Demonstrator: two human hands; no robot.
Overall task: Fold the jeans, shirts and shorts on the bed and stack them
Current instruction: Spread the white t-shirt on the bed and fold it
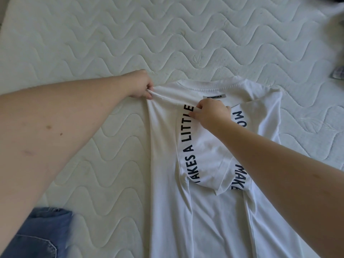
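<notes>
A white T-shirt point(210, 211) with dark lettering lies on the bed, collar away from me, both sides folded in over the middle. My left hand point(142, 84) pinches the folded shoulder edge at the shirt's upper left corner. My right hand point(210, 113) pinches the folded-in sleeve edge near the letters, just below the neck label. Blue denim point(35, 235) lies at the lower left corner, partly under my left arm.
The white quilted mattress point(130, 34) fills the view, bare above and left of the shirt. A small piece of checked cloth point(338, 73) shows at the right edge. Something dark point(335, 0) sits at the top right corner.
</notes>
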